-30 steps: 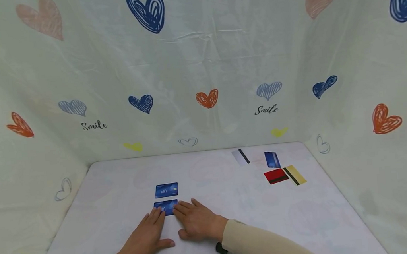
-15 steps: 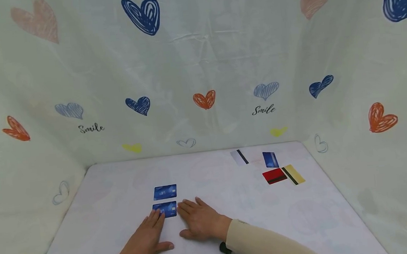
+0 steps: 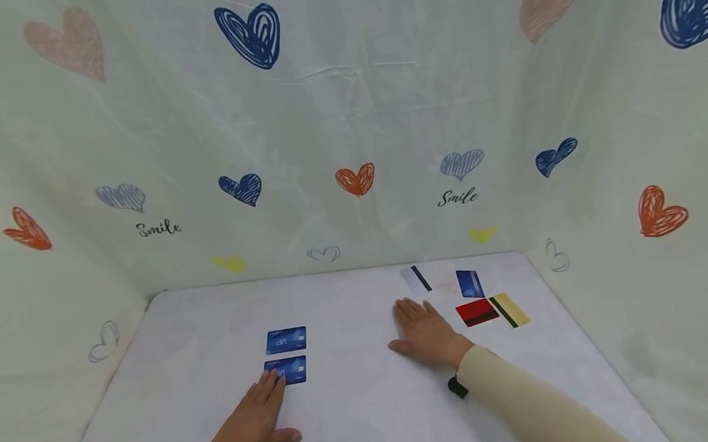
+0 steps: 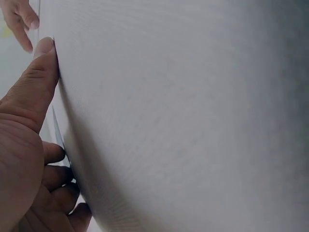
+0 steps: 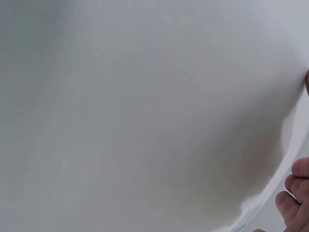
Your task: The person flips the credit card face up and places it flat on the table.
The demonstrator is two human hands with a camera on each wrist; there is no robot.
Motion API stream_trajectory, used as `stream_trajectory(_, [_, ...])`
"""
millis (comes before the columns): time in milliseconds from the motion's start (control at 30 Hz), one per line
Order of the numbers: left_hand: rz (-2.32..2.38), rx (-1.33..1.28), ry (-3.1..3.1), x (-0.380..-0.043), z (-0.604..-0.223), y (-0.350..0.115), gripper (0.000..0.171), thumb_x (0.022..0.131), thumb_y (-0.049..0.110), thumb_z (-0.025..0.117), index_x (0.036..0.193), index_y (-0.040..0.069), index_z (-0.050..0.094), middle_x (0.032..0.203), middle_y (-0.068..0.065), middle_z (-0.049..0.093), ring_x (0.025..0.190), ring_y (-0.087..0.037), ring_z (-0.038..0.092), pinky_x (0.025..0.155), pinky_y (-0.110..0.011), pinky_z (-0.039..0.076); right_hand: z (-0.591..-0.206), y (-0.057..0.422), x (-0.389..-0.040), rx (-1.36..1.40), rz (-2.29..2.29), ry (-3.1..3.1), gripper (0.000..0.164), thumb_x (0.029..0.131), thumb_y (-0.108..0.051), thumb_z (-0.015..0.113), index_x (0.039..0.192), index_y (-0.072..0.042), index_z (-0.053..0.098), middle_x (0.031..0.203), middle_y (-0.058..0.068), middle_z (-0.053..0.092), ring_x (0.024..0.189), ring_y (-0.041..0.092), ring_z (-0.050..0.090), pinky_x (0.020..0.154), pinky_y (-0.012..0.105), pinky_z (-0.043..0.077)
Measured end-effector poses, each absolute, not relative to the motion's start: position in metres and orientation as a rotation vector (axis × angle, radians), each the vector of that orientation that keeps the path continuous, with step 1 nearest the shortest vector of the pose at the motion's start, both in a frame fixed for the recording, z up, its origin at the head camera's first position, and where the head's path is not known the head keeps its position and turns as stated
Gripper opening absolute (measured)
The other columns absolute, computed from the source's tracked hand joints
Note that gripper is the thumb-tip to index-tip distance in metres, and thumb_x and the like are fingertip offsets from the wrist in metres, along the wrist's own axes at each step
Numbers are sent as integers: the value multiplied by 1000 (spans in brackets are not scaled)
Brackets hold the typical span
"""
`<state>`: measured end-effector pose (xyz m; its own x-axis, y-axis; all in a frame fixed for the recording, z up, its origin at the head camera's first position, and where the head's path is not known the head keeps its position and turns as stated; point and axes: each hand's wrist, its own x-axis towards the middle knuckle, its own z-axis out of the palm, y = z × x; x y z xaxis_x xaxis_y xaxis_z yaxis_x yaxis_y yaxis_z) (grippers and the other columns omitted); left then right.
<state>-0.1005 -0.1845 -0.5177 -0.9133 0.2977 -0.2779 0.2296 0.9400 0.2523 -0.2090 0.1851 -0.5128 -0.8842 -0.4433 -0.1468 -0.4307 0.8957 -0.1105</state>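
Two blue cards lie on the left of the white table, one beyond the other: the far blue card and the near blue card. My left hand rests its extended fingertips on the near card's lower left part, thumb spread out to the right. To the right, my right hand is held low over the table with fingers extended and nothing in its grip. It is nearest to a white card with a dark stripe and a red card. In the left wrist view, the left thumb touches the tabletop.
Another blue card lies at the back right, face down. Next to the red card is a gold card with a dark stripe. A pale curtain printed with hearts surrounds the table at the back and sides.
My right hand has left the near blue card's right edge and moved right and away from me, towards the cards at the back right. The left hand stays on the near card.
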Motion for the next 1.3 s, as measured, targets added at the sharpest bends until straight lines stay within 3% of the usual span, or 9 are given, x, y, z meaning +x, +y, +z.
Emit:
stream_trajectory(233, [318,384,2766,-100,-518,-187,111,81,68,77,158,-4,41,168,-25,33,158,-44,27,126,-61,26,-514,228,-234,-430,-153,2931,89,103,-57,59,162,4,32,171,22,29,159,42,26,126,65,22])
stream_trajectory(433, [331,398,2770,-100,-520,-188,110,82,67,76,158,-4,41,169,-24,33,159,-44,26,126,-60,26,-509,235,-240,-415,-213,2875,95,102,-61,59,163,5,27,172,24,24,160,44,21,127,65,18])
stream_trajectory(633, [352,400,2770,-99,-521,-188,110,82,67,76,159,-3,40,170,-24,32,159,-43,25,127,-60,25,-509,234,-241,-408,-265,2832,89,104,-56,58,163,5,29,173,21,25,162,41,20,129,62,15])
stream_trajectory(1067, [325,382,2784,-102,-511,-177,113,79,68,80,159,-2,40,170,-22,32,160,-42,25,127,-62,24,-517,212,-225,-618,-251,2824,77,107,-50,56,162,-1,35,172,15,32,161,36,27,128,61,21])
stream_trajectory(1300, [374,553,2815,-108,-507,-143,98,90,63,74,158,-1,43,169,-20,36,159,-38,30,127,-57,28,-520,193,-197,-845,-167,2815,75,107,-52,55,162,-3,39,171,11,36,159,31,32,127,57,27])
